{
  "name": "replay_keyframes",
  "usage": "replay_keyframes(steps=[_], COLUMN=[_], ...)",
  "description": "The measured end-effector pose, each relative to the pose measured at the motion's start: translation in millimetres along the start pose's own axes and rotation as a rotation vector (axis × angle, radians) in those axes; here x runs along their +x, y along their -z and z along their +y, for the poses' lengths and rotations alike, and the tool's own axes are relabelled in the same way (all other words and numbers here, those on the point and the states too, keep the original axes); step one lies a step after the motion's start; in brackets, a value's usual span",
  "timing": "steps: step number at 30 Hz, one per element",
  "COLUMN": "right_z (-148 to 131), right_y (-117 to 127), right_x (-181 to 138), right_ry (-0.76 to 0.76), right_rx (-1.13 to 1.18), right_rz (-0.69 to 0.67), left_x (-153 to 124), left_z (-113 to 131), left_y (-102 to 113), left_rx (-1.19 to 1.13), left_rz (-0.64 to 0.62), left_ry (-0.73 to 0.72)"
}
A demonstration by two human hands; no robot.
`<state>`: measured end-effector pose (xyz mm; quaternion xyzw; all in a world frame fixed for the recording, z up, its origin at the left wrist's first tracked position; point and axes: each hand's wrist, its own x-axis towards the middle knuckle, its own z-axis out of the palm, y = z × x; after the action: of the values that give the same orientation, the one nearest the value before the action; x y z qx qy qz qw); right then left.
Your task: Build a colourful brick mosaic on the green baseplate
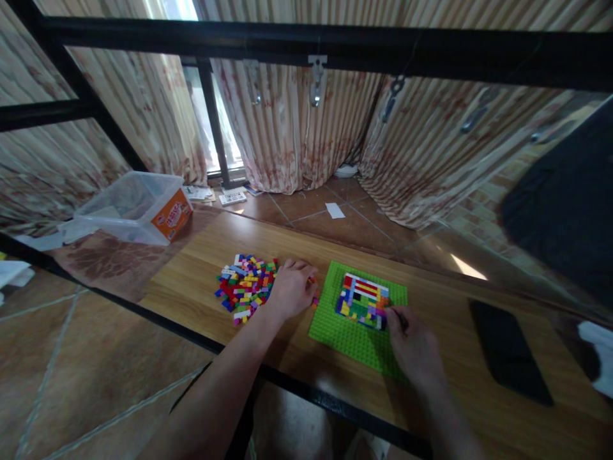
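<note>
A bright green studded baseplate lies on the wooden table, bearing a compact block of multicoloured toy bricks. My right hand reaches over the plate's right side, its thumb and finger pinched together at the right edge of that block. Whatever is between those fingertips is too small to make out. My left hand rests between the loose brick pile and the plate. Its fingers curl downward near a few orange bricks, and what they hold, if anything, is hidden.
A black phone-like slab lies on the wooden table at right. On the floor beyond the left end stands a clear plastic bin with an orange label. A black metal bar with hanging clips crosses above, before striped curtains.
</note>
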<state>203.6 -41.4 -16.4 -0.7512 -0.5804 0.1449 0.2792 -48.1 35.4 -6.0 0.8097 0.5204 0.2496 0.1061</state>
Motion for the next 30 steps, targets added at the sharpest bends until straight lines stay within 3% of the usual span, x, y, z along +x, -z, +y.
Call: replay_keyframes(steps=[11,15,21,30], right_z=[-2,-3,-6,-8], right_y=[1,0,1,2], right_x=[-1,-1,-2,-3], right_ry=[0.022,0.006,0.004,0.001], right_rx=[0.043,0.032,0.033,0.047], right_rz=[0.008,0.011,0.0,-0.007], left_x=[1,2,2,5], left_z=[2,5,18,27], left_y=[-2,-1,-3,-14], left_rx=[0.12,-0.001,-0.237,-0.257], left_rz=[-0.025,0.005,-0.106,-0.098], left_ry=[0.01,-0.056,-0.233,-0.175])
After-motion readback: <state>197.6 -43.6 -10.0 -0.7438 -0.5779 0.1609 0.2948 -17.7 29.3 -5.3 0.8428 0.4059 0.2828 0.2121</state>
